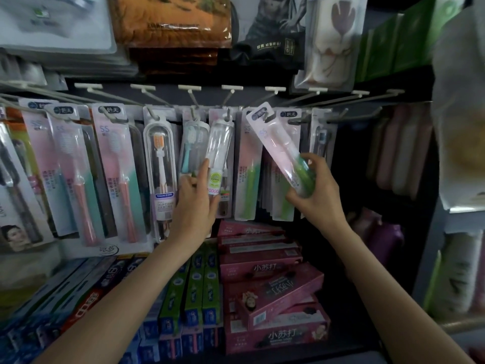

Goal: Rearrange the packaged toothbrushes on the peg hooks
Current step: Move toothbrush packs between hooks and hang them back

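1. The left hand (pixel 195 198) reaches up from the lower left to the middle of the frame, forearm bare, palm toward the rack. Its grip is pressed on a clear cylindrical toothbrush tube with a green round label (pixel 219 156): the thumb lies along the tube's left edge, and the fingers go behind it, hidden.
2. That tube hangs from a white peg hook (pixel 227 112) at the centre of the row and leans slightly, its foot toward the hand.
3. The right hand (pixel 319 187) comes in from the lower right, wrist bent, fingers curled round the lower end of a pink carded toothbrush pack with a green handle (pixel 282 151).
4. This pack is off the hooks, tilted, with its top pointing to the upper left, in front of the hanging packs just right of centre.
5. Similar pink-and-green packs (pixel 248 164) hang behind it; pink and coral ones (pixel 115 164) fill the left of the row.
6. Pink toothpaste boxes (pixel 273 290) lie stacked on the shelf below.
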Demonstrator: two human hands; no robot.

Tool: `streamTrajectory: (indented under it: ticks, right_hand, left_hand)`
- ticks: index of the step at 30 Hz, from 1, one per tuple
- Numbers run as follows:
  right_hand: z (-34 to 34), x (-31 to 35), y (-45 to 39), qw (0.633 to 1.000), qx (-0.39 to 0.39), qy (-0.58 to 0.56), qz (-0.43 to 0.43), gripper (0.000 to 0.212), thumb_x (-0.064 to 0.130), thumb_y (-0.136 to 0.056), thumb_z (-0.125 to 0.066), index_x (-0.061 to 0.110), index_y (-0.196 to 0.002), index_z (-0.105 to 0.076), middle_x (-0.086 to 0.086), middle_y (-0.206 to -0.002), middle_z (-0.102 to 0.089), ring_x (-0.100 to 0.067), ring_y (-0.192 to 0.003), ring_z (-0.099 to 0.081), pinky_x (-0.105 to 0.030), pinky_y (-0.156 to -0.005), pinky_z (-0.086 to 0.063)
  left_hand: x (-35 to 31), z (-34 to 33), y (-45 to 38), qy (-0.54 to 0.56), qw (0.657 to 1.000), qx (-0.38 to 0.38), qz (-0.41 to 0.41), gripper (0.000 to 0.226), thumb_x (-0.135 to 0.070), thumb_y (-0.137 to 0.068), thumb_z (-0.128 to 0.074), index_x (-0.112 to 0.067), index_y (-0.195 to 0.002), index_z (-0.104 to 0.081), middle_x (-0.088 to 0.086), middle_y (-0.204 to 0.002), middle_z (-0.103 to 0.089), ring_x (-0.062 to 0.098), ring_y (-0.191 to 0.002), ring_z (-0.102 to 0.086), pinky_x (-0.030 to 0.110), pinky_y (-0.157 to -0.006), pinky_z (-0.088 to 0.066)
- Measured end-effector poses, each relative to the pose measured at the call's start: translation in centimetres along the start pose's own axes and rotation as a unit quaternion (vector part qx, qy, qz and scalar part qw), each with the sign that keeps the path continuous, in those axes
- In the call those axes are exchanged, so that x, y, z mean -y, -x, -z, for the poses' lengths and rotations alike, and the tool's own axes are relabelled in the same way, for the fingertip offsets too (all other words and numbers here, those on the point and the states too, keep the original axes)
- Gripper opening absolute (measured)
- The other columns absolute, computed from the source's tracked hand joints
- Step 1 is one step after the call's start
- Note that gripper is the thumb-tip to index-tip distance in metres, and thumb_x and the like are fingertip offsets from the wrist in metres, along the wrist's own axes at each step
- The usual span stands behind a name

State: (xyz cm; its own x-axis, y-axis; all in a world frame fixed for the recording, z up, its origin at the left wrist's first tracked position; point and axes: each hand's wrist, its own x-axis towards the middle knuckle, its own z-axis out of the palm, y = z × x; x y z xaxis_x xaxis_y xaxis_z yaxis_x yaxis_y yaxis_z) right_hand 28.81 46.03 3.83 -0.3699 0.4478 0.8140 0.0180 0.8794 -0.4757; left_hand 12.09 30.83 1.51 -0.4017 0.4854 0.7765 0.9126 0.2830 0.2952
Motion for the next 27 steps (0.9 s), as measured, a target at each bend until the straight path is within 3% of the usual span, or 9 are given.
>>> streamTrajectory:
  ticks: [4, 8, 13, 16, 20, 24, 27]
  right_hand:
    - [-0.6, -0.4, 0.2, 1.000, -0.020, 0.012, 0.009, 0.064, 0.012, -0.070, -0.068, 0.015, -0.128, -0.041, -0.002, -0.122, -0.049, -0.014, -0.100, -0.050, -0.031, -0.078, -0.045]
    - [0.1, -0.9, 0.0, 0.996, -0.021, 0.069, 0.047, 0.066, 0.010, -0.071, -0.069, 0.013, -0.131, -0.040, -0.005, -0.121, -0.048, -0.009, -0.095, -0.046, -0.028, -0.073, -0.040]
    - [1.5, -0.4, -1.2, 0.984, -0.004, 0.148, 0.101, 0.065, 0.010, -0.072, -0.069, 0.009, -0.131, -0.043, -0.011, -0.111, -0.049, -0.026, -0.097, -0.053, -0.037, -0.073, -0.047]
    - [1.8, -0.3, -1.4, 0.979, -0.009, 0.157, 0.126, 0.063, 0.008, -0.070, -0.070, 0.007, -0.128, -0.045, -0.012, -0.107, -0.050, -0.025, -0.093, -0.053, -0.032, -0.069, -0.043]
    - [1.3, -1.6, 0.3, 0.994, -0.048, 0.081, 0.063, 0.063, 0.008, -0.071, -0.071, 0.007, -0.127, -0.042, -0.010, -0.115, -0.050, -0.008, -0.090, -0.047, -0.028, -0.069, -0.041]
    - [0.6, -2.4, 1.0, 0.997, -0.069, 0.029, -0.006, 0.062, 0.016, -0.074, -0.068, 0.006, -0.128, -0.042, -0.009, -0.123, -0.051, -0.016, -0.106, -0.051, -0.025, -0.082, -0.042]
    - [0.3, -2.2, 0.5, 0.996, -0.060, 0.053, -0.030, 0.059, 0.017, -0.080, -0.069, 0.006, -0.131, -0.041, -0.012, -0.128, -0.048, -0.024, -0.115, -0.049, -0.025, -0.089, -0.038]
  left_hand:
    - [0.2, 0.3, 0.0, 0.001, 1.000, 0.003, 0.001, 0.074, -0.019, -0.091, -0.053, -0.020, -0.148, -0.005, 0.014, -0.114, -0.035, 0.018, -0.086, -0.046, 0.024, -0.070, -0.036]
    - [0.2, 0.5, 0.1, -0.001, 1.000, 0.002, 0.005, 0.074, -0.019, -0.091, -0.053, -0.021, -0.148, -0.005, 0.013, -0.114, -0.035, 0.020, -0.088, -0.047, 0.024, -0.072, -0.037]
    - [0.0, 0.3, 0.1, -0.015, 1.000, -0.004, 0.007, 0.074, -0.020, -0.091, -0.053, -0.020, -0.148, -0.005, 0.013, -0.112, -0.037, 0.017, -0.083, -0.045, 0.023, -0.069, -0.035]
    - [0.0, 0.0, 0.0, -0.013, 1.000, -0.008, 0.008, 0.074, -0.021, -0.091, -0.053, -0.019, -0.148, -0.006, 0.013, -0.111, -0.036, 0.018, -0.086, -0.045, 0.024, -0.071, -0.035]
    - [-0.1, 0.1, 0.1, -0.005, 1.000, -0.004, 0.003, 0.076, -0.018, -0.091, -0.054, -0.019, -0.148, -0.004, 0.013, -0.112, -0.037, 0.018, -0.084, -0.046, 0.024, -0.070, -0.036]
    - [0.0, 0.3, 0.1, -0.011, 1.000, -0.001, 0.003, 0.076, -0.017, -0.091, -0.054, -0.019, -0.148, -0.004, 0.013, -0.111, -0.036, 0.018, -0.084, -0.045, 0.024, -0.070, -0.035]
    - [-0.1, 0.3, 0.1, -0.012, 1.000, -0.005, 0.005, 0.075, -0.019, -0.091, -0.054, -0.019, -0.148, -0.005, 0.013, -0.111, -0.036, 0.020, -0.085, -0.047, 0.028, -0.074, -0.041]
